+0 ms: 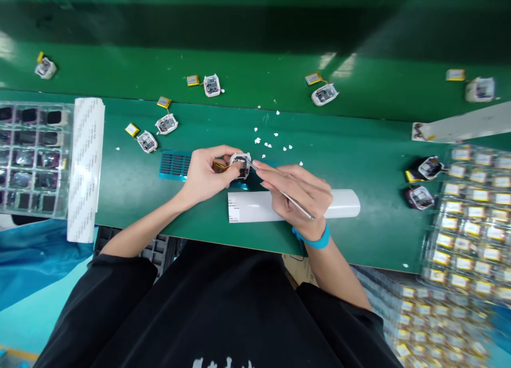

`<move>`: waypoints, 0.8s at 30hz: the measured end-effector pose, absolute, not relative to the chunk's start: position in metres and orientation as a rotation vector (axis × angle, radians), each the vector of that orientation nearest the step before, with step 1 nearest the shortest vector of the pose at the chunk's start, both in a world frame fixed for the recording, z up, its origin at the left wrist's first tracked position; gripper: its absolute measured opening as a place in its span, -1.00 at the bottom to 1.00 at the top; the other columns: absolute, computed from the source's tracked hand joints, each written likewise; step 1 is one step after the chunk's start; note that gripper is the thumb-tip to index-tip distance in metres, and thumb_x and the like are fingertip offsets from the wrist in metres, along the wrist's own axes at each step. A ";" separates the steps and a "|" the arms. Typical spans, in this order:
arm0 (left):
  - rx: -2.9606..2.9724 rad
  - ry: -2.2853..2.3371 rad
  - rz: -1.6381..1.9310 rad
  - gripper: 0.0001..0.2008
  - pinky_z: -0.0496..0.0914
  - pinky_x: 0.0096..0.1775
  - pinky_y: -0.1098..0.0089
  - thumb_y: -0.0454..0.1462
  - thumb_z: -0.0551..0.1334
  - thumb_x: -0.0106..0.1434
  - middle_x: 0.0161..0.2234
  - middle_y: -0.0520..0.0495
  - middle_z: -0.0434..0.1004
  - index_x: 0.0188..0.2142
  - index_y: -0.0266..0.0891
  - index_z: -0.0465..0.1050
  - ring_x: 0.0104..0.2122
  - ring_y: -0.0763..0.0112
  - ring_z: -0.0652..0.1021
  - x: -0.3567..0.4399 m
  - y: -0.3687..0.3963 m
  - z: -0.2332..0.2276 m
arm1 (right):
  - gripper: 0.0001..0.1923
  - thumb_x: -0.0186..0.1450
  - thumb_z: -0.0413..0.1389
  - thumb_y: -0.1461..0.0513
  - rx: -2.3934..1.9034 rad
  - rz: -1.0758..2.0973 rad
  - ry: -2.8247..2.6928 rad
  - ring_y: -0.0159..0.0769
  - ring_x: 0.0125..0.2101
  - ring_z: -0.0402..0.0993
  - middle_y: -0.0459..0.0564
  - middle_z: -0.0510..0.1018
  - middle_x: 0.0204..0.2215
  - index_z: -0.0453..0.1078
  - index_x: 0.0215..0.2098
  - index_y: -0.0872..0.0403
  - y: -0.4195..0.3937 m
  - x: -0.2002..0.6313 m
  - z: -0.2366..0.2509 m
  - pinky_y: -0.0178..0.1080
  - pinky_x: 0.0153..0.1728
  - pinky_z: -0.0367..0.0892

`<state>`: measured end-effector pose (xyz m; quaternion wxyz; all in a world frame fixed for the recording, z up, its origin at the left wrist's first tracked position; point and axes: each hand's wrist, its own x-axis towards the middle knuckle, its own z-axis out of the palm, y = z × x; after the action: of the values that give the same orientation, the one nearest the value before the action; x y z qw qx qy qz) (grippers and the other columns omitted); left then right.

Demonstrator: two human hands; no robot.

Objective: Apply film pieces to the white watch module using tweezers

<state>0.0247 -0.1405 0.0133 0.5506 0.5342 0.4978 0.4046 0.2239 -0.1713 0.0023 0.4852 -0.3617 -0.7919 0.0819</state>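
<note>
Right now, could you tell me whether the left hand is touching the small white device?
Touching. The head view shows the left hand with its fingers wrapped around the small white device, holding it above the green table.

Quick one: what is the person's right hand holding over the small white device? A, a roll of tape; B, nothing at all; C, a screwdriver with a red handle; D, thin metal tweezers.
D: the right hand pinches thin metal tweezers whose tip reaches the small white device that the left hand grips above the green table.
</note>
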 end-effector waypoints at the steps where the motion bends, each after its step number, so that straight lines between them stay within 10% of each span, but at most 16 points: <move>1: 1.264 1.172 0.963 -0.88 0.29 -0.65 0.60 -0.33 0.35 0.17 -0.57 0.07 0.48 -0.30 -0.32 0.66 -0.69 0.62 0.43 0.025 -0.141 0.013 | -0.72 0.44 0.20 0.44 -0.883 0.195 -1.926 -0.30 -0.22 0.71 0.03 0.74 -0.10 0.55 0.06 0.07 -0.171 0.224 0.002 -0.29 -0.22 0.65; 24: 1.274 1.150 1.026 -0.66 0.31 -0.67 0.57 -0.02 0.41 0.32 -0.58 0.01 0.56 -0.24 -0.30 0.70 -0.72 0.60 0.44 0.023 -0.144 0.008 | -0.65 0.49 0.18 0.37 -0.901 0.138 -1.879 -0.27 -0.19 0.72 0.01 0.73 -0.06 0.50 0.21 0.05 -0.172 0.221 0.000 -0.24 -0.24 0.66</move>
<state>0.0226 -0.1436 0.0081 0.5406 0.5359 0.4840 0.4316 0.2208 -0.1724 0.0002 0.5027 -0.3730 -0.7777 0.0573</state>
